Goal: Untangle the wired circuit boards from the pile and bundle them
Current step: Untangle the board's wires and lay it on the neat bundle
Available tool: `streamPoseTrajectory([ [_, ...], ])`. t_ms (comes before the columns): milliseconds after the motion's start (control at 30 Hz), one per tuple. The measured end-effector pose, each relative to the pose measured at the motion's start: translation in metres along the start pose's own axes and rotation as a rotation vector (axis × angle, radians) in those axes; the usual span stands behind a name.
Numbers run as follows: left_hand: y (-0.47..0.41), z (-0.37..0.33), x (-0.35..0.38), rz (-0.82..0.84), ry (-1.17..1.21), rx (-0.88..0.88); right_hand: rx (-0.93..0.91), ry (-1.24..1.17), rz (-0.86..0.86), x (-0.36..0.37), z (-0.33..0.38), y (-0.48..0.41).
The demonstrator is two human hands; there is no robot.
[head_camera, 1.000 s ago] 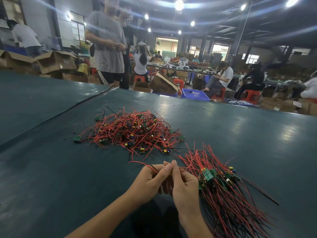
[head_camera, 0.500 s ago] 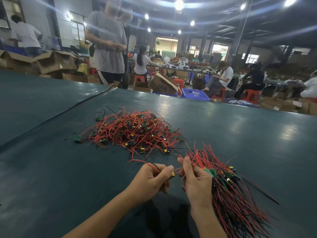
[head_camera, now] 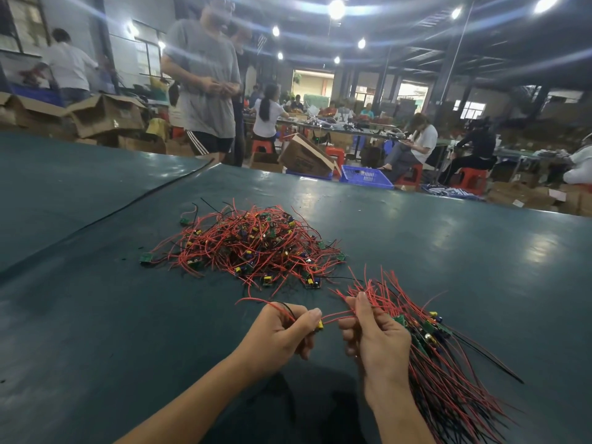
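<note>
A tangled pile point(head_camera: 250, 245) of small green circuit boards with red and black wires lies on the dark green table point(head_camera: 96, 315), ahead of my hands. My left hand point(head_camera: 282, 334) pinches one wired board, its yellow part point(head_camera: 319, 326) showing at the fingertips, with red and black wires curling up over the fist. My right hand point(head_camera: 374, 338) grips the red wire running from that board, thumb raised. A straightened bundle point(head_camera: 448, 363) of boards and wires lies on the table just right of my right hand, fanning toward me.
A black seam or cable point(head_camera: 128, 203) crosses the table at the left. Beyond the far edge stand a person in a grey shirt point(head_camera: 205, 84), cardboard boxes point(head_camera: 105, 113), a blue crate point(head_camera: 365, 176), red stools and seated workers.
My hands have drawn apart, stretching the red wire between them. The right hand moved right toward the bundle; the left hand stayed in place with the board.
</note>
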State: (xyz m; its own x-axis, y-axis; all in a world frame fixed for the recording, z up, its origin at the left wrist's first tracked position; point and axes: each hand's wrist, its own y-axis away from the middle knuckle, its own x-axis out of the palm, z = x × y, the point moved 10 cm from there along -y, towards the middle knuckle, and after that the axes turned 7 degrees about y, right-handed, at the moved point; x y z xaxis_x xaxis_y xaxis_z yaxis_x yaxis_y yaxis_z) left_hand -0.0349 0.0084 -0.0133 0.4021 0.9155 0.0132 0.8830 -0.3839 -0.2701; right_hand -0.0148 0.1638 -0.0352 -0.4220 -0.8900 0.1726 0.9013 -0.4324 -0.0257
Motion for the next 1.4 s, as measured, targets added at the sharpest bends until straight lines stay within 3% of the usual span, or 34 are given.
streamPoseTrajectory([
  [167, 0.001, 0.001, 0.000, -0.010, 0.022, -0.026, 0.044, -0.109, -0.070, -0.012, -0.003, -0.006],
  [267, 0.001, 0.003, -0.007, -0.073, 0.099, -0.067, 0.045, -0.119, -0.028, -0.007, -0.004, -0.005],
  [467, 0.004, 0.017, 0.000, -0.046, 0.175, -0.213, 0.022, -0.107, 0.055, 0.003, -0.002, -0.001],
  [767, 0.009, 0.028, 0.007, -0.001, 0.143, -0.369, 0.036, -0.168, -0.002, -0.004, -0.003, -0.003],
  [933, 0.010, 0.038, 0.003, -0.067, 0.244, -0.455, 0.020, -0.184, -0.039, -0.007, -0.003, -0.004],
  [1133, 0.007, 0.035, -0.002, -0.137, 0.311, -0.416, -0.023, -0.004, 0.058, 0.018, -0.007, 0.004],
  [1400, 0.006, 0.033, -0.005, -0.110, 0.246, -0.364, -0.148, 0.194, 0.170, 0.040, -0.004, 0.015],
])
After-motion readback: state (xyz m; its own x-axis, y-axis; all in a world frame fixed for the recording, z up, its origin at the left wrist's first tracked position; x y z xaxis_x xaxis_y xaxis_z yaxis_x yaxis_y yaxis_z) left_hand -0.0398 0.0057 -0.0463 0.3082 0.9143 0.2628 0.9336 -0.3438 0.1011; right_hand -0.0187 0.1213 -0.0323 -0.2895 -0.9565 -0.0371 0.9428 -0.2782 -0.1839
